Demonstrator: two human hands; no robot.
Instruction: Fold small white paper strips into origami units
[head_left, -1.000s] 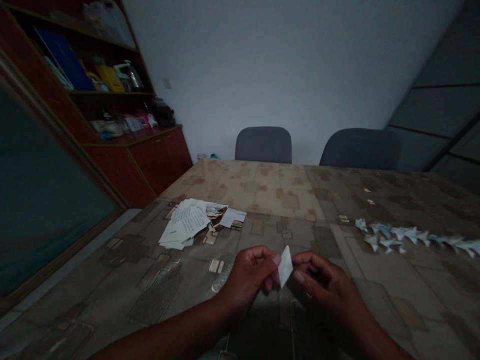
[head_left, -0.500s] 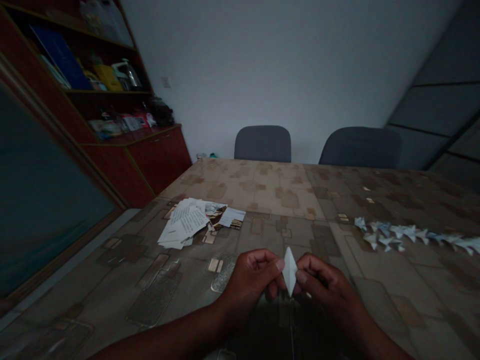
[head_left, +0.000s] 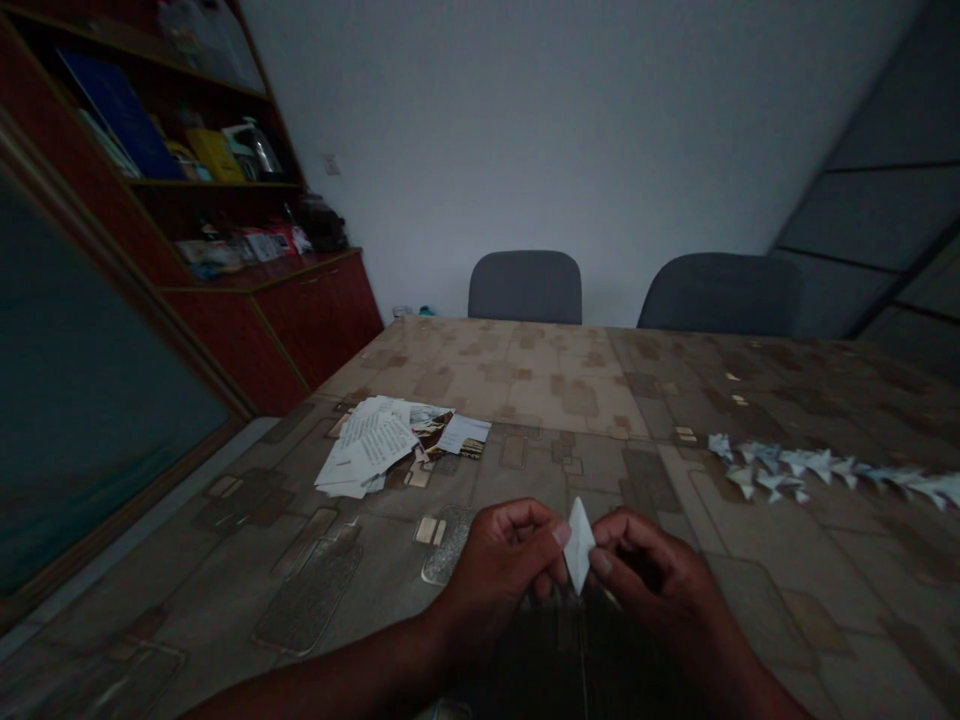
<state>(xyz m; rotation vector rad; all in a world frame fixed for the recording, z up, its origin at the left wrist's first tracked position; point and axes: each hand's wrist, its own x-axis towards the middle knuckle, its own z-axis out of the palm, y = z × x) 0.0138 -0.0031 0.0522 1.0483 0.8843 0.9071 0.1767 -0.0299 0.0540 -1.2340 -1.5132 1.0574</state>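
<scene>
A small folded white paper piece point(head_left: 579, 545), shaped like a narrow diamond, stands nearly upright above the table. My left hand point(head_left: 506, 565) pinches its left side between fingertips and thumb. My right hand point(head_left: 645, 570) grips its right side, with the thumb pressed against the paper. Part of the lower edge is hidden behind my fingers. A loose pile of white paper slips and printed cards point(head_left: 367, 445) lies on the table to the left of my hands. A row of folded paper pieces point(head_left: 810, 475) lies to their right.
The hands work above a brown patterned table cover point(head_left: 525, 385). Beyond its far edge stand two grey chairs point(head_left: 525, 288) point(head_left: 720, 295). A red wooden cabinet point(head_left: 322, 330) with crowded shelves stands at the left, beside a large dark panel point(head_left: 97, 400).
The paper piece has swung from leaning right to nearly upright between my fingers. My hands have shifted only slightly, and the pile and row on the table have stayed put.
</scene>
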